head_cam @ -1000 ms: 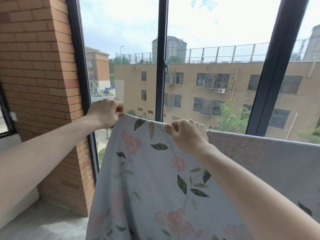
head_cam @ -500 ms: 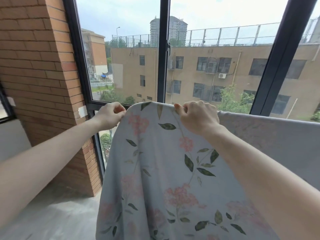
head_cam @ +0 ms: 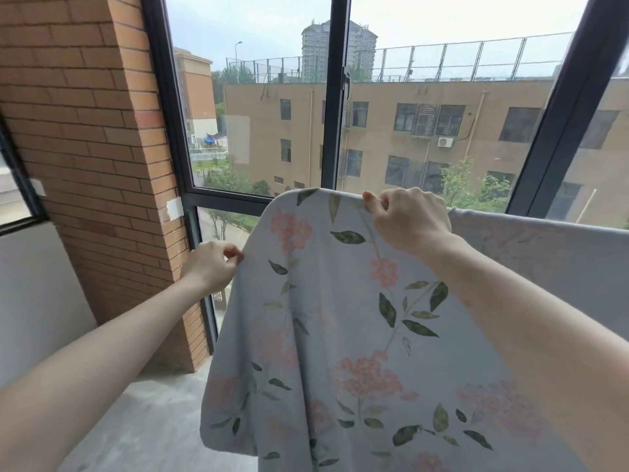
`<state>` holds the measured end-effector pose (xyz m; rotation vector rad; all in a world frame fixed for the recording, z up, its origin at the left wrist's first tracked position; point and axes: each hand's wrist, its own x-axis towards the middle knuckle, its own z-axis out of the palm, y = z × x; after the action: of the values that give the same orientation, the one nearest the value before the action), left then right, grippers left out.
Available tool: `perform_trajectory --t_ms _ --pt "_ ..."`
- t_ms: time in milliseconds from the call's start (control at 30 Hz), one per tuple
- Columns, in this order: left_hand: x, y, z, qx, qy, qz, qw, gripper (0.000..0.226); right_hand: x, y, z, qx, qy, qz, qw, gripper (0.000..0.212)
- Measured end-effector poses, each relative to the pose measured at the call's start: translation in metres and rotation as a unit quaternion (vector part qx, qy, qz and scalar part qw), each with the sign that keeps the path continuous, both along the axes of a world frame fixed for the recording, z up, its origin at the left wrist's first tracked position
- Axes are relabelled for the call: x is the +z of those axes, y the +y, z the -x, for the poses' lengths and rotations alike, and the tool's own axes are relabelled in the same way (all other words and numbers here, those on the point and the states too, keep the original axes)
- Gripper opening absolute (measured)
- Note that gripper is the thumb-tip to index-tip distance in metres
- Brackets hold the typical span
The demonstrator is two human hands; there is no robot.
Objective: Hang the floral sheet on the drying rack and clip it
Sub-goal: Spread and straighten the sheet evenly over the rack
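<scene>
Item: floral sheet (head_cam: 357, 335), pale with pink blooms and green leaves. It hangs folded over what is likely the rack's top bar, which the cloth hides; the fold line runs level from your right fingers off to the right, and the printed face falls toward you.

Right hand (head_cam: 408, 219): fingers curled shut on the top fold, thumb and forefinger pinching the cloth just at the crest. This grip probably pins the sheet in place so it cannot slide off while the edge is adjusted.

Left hand (head_cam: 211, 264): fingertips pressed together on the sheet's left side edge, lower than your right fingers and well apart from them. Held there, it looks set to draw the edge outward and flatten the drape.

Surroundings: brick pillar (head_cam: 88, 137) beyond your left fingers; window frame (head_cam: 335, 97) behind the fold.

Clips: none visible. Hanging appears nearly settled; clipping not yet done.
</scene>
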<state>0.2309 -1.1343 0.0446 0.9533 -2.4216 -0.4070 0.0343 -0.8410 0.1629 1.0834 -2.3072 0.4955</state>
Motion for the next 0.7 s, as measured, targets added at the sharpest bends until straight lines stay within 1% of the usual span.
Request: perform_trajectory --t_ms 67,100,167,200,233,367,400,467,500,533,600,633,700 --pt "0.025 -0.004 0.005 0.011 0.039 0.000 0.999 0.016 0.001 0.003 0.001 -0.002 -0.003 -0.002 1.000 0.067" --pt "0.039 -0.005 0.009 0.014 0.075 -0.017 0.997 0.016 0.000 0.004 0.001 -0.001 -0.005 -0.002 1.000 0.066" --pt "0.068 -0.011 0.020 0.001 0.167 -0.104 0.981 0.017 0.001 0.005 -0.001 -0.002 -0.007 -0.006 1.000 0.065" --pt "0.081 -0.012 0.027 -0.008 0.196 -0.145 0.970 0.017 0.001 0.005 -0.003 -0.003 -0.009 -0.006 1.000 0.065" --pt "0.093 -0.012 0.035 -0.012 0.212 -0.168 0.963 0.017 0.001 0.004 -0.003 -0.002 -0.010 -0.007 1.000 0.065" --pt "0.126 -0.015 0.062 0.004 0.240 -0.188 0.953 0.018 0.004 0.002 -0.006 0.007 -0.016 -0.019 1.000 0.063" --pt "0.129 -0.014 0.067 -0.005 0.245 -0.214 0.946 0.017 0.005 0.001 -0.006 0.006 -0.018 -0.023 1.000 0.062" --pt "0.126 -0.008 0.076 -0.031 0.230 -0.288 0.929 0.008 0.006 -0.001 -0.007 0.004 -0.017 -0.028 0.999 0.062" --pt "0.122 -0.003 0.078 -0.047 0.207 -0.325 0.922 0.005 0.006 -0.002 -0.008 0.003 -0.015 -0.030 0.999 0.062" --pt "0.116 0.000 0.080 -0.062 0.169 -0.345 0.921 0.005 0.005 -0.002 -0.009 0.003 -0.015 -0.030 0.999 0.062" --pt "0.098 -0.001 0.084 -0.094 0.059 -0.359 0.927 0.015 0.005 -0.002 -0.009 0.001 -0.017 -0.028 0.999 0.063" --pt "0.089 0.000 0.084 -0.112 0.014 -0.379 0.919 0.020 0.005 -0.001 -0.008 -0.002 -0.016 -0.027 1.000 0.063" --pt "0.078 0.004 0.078 -0.171 -0.064 -0.447 0.876 0.025 0.005 0.002 -0.005 -0.010 -0.017 -0.024 1.000 0.063"
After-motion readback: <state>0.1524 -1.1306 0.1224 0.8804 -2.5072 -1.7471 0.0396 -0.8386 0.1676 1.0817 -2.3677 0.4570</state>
